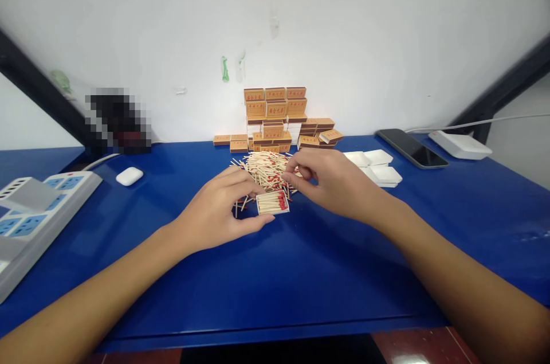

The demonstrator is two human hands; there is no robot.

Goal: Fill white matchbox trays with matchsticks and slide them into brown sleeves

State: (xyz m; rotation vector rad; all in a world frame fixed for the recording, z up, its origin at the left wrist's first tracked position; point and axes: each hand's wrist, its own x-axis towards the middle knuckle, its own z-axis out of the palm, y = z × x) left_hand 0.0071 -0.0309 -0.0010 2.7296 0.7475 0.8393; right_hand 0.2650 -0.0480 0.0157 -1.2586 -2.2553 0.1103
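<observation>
Left hand (219,212) fingers gripping the filled match tray (272,203) on the blue counter (301,272); right hand (330,180) fingers pinching narrowly over loose matches (266,168).

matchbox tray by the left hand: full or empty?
Nearly full: the tray holds a packed row of red-tipped matches, steadied by the left hand.

Pixelated dark object (117,118) unreadable; power strip (34,209) cut at left edge; matchbox (272,100) print too small.
</observation>
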